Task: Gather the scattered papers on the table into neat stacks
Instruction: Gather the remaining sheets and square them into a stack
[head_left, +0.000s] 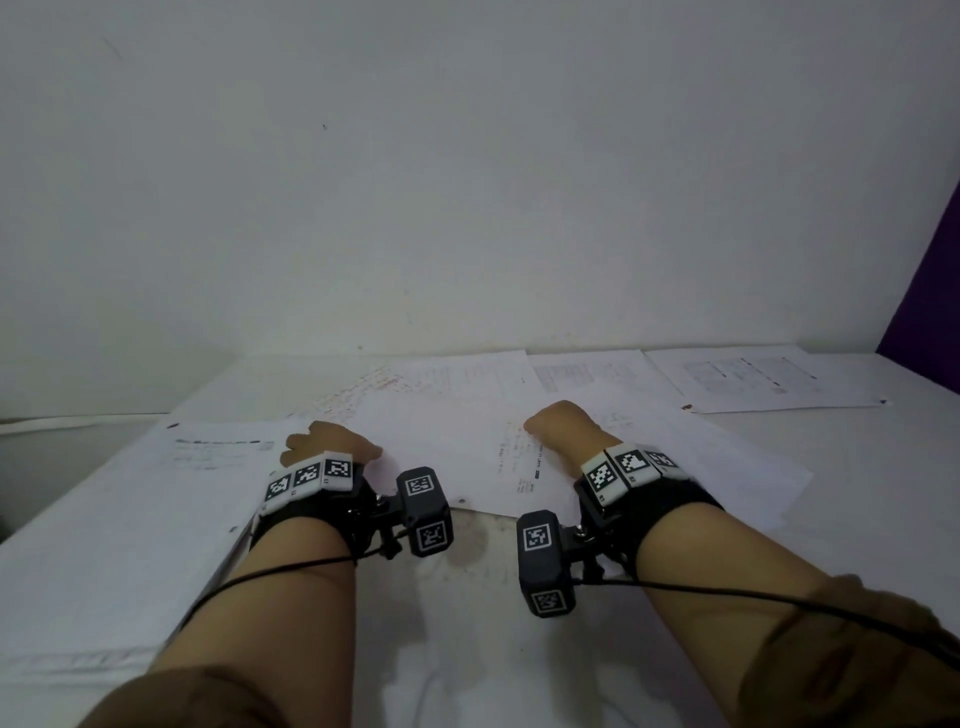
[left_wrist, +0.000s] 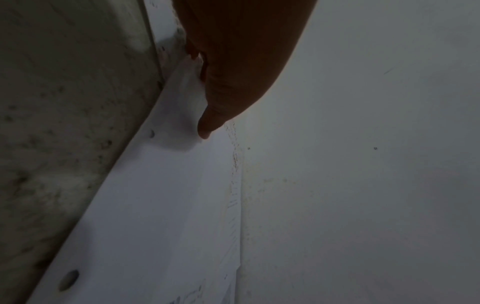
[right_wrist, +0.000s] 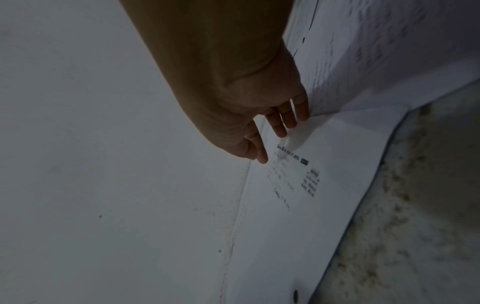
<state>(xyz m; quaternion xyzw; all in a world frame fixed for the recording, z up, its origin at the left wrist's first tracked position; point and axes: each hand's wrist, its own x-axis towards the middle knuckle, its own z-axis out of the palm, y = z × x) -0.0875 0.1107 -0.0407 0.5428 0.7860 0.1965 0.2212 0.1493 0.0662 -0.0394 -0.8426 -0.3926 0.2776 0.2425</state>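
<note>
Right, far left a printed sheet (head_left: 156, 499) lies flat on the bench (head_left: 467, 649), its near edge running under your L forearm. Your left hand (head_left: 327, 447) sits at the near-left edge of the big centre sheet (head_left: 441, 447); in the L wrist view the fingers (left_wrist: 207, 125) are curled and the thumb and a finger pinch that edge, lifting it a bit off the bench. Punch holes show along that edge.

Centre: that sheet overlaps others behind it, incl. one w/ reddish writing (head_left: 363, 384) toward the wall (head_left: 467, 156). The bare, stained bench shows between your wrists.

Your right hand (head_left: 563, 423) rests on the right part of the same spread; in the R wrist view the fingers (right_wrist: 279, 123) are straight, slightly spread, tips pressing down on a sheet w/ dark print (right_wrist: 298, 174). They curl round nothing. Another sheet overlaps beside them.

Further right, two more printed sheets lie at the back near the wall: one (head_left: 587, 371) behind your R hand, one (head_left: 763, 376) well apart at the far right. A purple surface (head_left: 930, 291) stands at the right edge.
</note>
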